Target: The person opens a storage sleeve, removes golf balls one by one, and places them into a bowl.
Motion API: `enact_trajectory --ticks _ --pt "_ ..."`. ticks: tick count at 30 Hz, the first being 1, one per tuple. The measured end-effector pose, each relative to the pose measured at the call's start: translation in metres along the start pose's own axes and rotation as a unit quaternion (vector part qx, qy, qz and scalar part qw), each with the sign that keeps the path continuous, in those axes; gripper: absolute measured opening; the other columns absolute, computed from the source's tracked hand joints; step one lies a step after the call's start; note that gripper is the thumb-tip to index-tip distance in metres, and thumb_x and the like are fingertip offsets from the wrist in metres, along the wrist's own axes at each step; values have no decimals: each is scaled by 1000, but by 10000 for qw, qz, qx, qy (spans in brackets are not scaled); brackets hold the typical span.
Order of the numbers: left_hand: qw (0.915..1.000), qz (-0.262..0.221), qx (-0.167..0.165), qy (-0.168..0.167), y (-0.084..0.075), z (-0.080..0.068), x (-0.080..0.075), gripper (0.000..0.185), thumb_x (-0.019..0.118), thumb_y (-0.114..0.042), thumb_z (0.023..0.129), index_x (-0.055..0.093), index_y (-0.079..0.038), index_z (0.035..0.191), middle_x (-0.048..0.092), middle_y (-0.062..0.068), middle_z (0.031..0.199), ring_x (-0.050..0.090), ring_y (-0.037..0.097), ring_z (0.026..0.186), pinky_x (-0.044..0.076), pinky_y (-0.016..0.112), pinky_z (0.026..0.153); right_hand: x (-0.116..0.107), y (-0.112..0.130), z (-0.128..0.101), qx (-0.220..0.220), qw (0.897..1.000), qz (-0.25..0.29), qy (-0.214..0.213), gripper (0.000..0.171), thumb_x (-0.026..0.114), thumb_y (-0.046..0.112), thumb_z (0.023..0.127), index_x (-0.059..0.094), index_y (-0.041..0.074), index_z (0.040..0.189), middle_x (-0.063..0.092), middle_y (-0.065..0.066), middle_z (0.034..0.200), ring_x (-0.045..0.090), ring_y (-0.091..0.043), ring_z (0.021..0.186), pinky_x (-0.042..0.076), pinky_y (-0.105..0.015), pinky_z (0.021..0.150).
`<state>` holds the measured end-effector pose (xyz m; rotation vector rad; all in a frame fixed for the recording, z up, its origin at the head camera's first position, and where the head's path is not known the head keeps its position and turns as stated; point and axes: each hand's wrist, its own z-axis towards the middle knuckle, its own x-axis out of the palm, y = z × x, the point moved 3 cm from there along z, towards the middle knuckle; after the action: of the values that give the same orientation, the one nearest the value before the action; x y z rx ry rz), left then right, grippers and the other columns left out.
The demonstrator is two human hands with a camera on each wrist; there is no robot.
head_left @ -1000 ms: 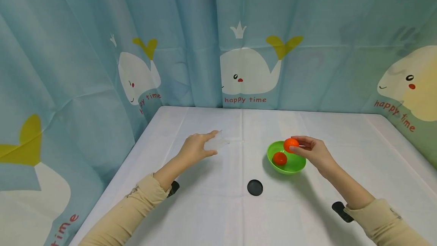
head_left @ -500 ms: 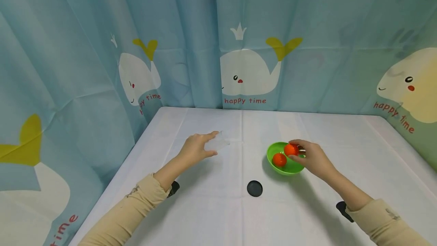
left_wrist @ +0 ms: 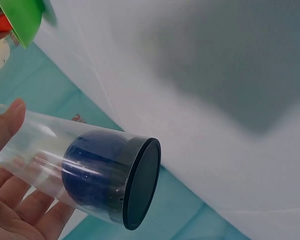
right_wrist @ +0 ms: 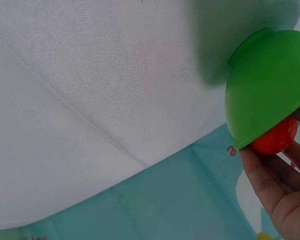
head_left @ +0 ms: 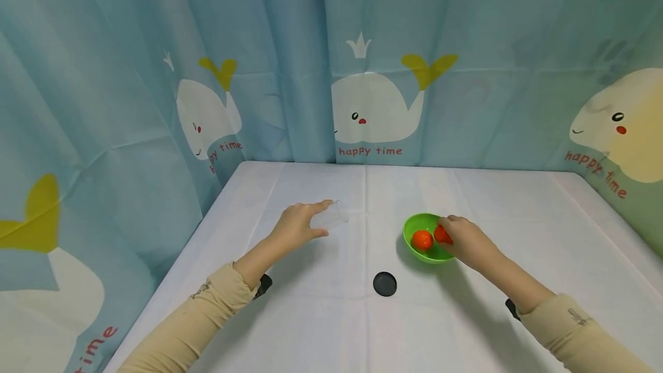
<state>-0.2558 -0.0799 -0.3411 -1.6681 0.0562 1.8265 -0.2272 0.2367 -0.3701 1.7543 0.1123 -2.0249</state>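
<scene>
My left hand (head_left: 295,226) grips a clear plastic cylinder (head_left: 331,217), thumb on one side and fingers on the other. In the left wrist view, a dark blue ball (left_wrist: 92,170) sits inside it, by a black cap (left_wrist: 142,185) at one end. A green bowl (head_left: 414,223) stands right of the table's middle with one orange ball (head_left: 422,240) in it. My right hand (head_left: 468,240) reaches over the bowl's right rim and pinches another orange ball (head_left: 442,235) there. The right wrist view has that ball (right_wrist: 275,139) partly hidden by the bowl's wall.
A round black lid (head_left: 385,284) lies on the white tablecloth (head_left: 321,327), in front of the bowl and to its left. Light blue curtains (head_left: 290,27) with whale prints hang behind the table and along its sides.
My right hand has lowered the orange ball from above the bowl down into its right side. My left hand and its clear cylinder have stayed about where they were.
</scene>
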Motion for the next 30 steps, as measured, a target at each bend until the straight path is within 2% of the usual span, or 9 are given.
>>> enact_trajectory --ticks 8,14,23,30 --pt "9999 54 103 0 -2 2 1 65 78 -18 75 53 -11 135 62 14 125 63 31 106 51 43 89 2 3 2 -288 9987 -415 60 29 77 -7 68 61 -8 93 61 -11 77 57 -22 70 53 -35 64" --pt "9999 -45 47 90 -1 1 3 65 77 -15 76 52 -10 136 60 13 128 61 31 111 50 44 92 8 6 2 -427 9960 -779 13 25 78 -5 68 60 -5 84 58 -9 72 55 -21 65 51 -32 60" --pt "10000 -2 75 25 -2 0 1 64 78 -15 76 53 -9 135 61 14 126 64 31 106 51 44 90 12 5 5 -355 9963 -771 128 24 79 -4 67 60 -4 82 56 -8 70 52 -20 63 49 -31 59" --pt "9999 61 105 12 -2 1 2 64 79 -14 75 54 -11 133 64 13 122 66 29 99 51 43 89 15 6 8 -571 9947 -854 47 27 80 -5 64 61 -5 83 53 -10 73 53 -21 63 50 -31 58"
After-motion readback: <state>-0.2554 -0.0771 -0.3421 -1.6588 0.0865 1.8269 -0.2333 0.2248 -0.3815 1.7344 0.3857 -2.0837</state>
